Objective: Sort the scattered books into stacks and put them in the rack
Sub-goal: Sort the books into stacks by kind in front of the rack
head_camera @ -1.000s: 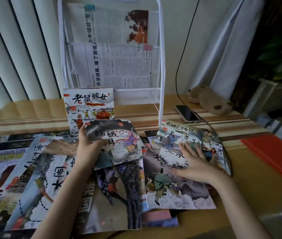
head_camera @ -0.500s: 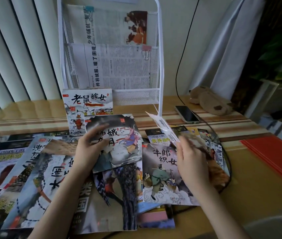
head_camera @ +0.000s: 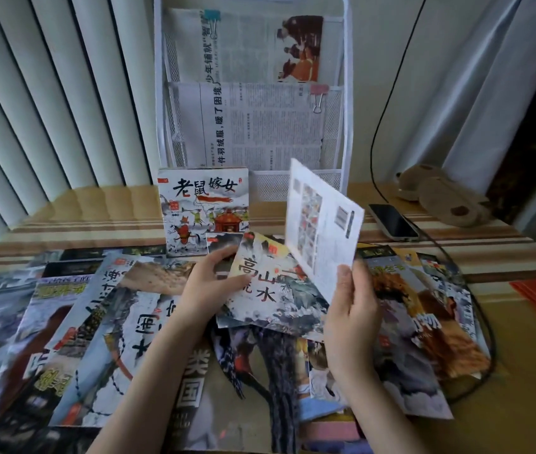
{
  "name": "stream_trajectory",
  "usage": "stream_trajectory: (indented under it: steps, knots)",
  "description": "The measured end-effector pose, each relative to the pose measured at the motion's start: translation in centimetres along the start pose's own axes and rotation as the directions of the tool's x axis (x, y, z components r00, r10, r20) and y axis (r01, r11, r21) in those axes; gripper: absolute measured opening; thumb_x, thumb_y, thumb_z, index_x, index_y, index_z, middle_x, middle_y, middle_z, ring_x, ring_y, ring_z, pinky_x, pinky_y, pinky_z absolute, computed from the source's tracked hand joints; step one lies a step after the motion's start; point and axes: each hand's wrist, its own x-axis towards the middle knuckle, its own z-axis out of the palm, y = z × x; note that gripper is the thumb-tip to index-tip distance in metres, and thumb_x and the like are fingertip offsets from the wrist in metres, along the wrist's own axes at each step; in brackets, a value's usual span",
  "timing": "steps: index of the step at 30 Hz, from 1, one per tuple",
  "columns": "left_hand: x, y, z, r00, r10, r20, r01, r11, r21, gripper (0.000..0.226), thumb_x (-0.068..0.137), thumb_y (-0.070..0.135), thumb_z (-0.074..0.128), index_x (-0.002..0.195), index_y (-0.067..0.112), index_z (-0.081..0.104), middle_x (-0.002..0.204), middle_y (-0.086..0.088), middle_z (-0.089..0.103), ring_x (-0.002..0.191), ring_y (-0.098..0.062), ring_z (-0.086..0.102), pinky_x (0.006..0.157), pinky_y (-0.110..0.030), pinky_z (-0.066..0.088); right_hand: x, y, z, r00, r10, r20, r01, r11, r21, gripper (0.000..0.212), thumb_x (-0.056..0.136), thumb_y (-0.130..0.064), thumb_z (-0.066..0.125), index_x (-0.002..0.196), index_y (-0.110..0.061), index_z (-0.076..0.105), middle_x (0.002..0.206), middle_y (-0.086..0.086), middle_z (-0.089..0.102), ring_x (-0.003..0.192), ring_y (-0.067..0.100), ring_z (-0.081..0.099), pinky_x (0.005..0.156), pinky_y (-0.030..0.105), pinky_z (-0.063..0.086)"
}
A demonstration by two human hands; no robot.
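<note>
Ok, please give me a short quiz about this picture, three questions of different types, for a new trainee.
1. True or false: the right hand holds a thin book lifted up, with its white back cover facing the camera.
2. Where does the left hand rest? A) on the phone B) on the books in the middle of the table C) on the rack
3. Fill in: the small book standing upright is in front of the ____.

Key: 1 true; 2 B; 3 rack.
</note>
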Motion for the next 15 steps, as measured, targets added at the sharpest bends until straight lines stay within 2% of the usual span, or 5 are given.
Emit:
stream_trajectory:
  steps: [4,7,9,11,15]
  knots:
    - [-0.1,0.3,-0.3,0.999,0.040,0.001,-0.039,0.993,-0.108,0.056,0.086,-0.003,0.058,0.132,0.027,0.047,0.119,0.007,0.059,0.100,-0.011,0.064,0.073,-0.022,0.054,0.0,0.6,0.0,0.964,-0.066,0.259,0.129,0.964,-0.234,0.036,0.096,-0.038,0.042,0.110,-0.019,0.068,0.058,-0.012,0.058,0.038,-0.001,0.043,0.031,0.011,0.025]
    - [0.2,0.2,-0.4,0.998,0.037,-0.045,-0.041,0.994,-0.097,0.040,0.096,0.009,0.043,0.132,0.027,0.048,0.123,0.010,0.054,0.116,-0.012,0.052,0.086,-0.025,0.043,0.0,0.1,0.6,0.712,-0.091,0.696,0.405,0.863,-0.302,0.044,0.094,-0.062,0.026,0.127,-0.045,0.050,0.127,-0.017,0.058,0.109,0.000,0.060,0.066,0.018,0.056]
    - [0.2,0.2,-0.7,0.994,-0.058,-0.092,0.041,0.983,-0.181,0.024,0.097,0.037,0.044,0.107,0.026,0.063,0.111,-0.002,0.063,0.106,-0.022,0.057,0.089,-0.035,0.043,0.0,-0.6,0.5,0.586,-0.038,0.809,0.411,0.875,-0.256,0.048,0.091,-0.067,0.023,0.135,-0.053,0.033,0.145,-0.024,0.033,0.135,-0.001,0.025,0.108,0.028,0.030]
    - [0.4,0.0,-1.0,0.996,-0.058,-0.075,0.039,0.973,-0.229,0.025,0.091,0.050,0.051,0.096,0.028,0.063,0.097,-0.002,0.064,0.096,-0.028,0.061,0.088,-0.043,0.045,0.3,-1.1,-0.3,0.487,0.010,0.873,0.340,0.919,-0.200,0.055,0.090,-0.065,0.026,0.142,-0.053,0.016,0.152,-0.026,0.009,0.138,-0.005,-0.001,0.114,0.028,-0.001]
    - [0.9,-0.6,-1.8,0.996,-0.021,-0.091,-0.003,0.967,-0.256,0.078,0.083,0.003,0.066,0.142,0.042,0.032,0.115,-0.001,0.059,0.086,-0.020,0.068,0.073,-0.035,0.054,1.4,-0.5,-5.4,0.370,0.196,0.908,0.214,0.933,-0.289,0.094,0.072,-0.079,0.039,0.136,-0.054,-0.025,0.145,-0.026,-0.036,0.133,0.001,-0.037,0.111,0.045,-0.020]
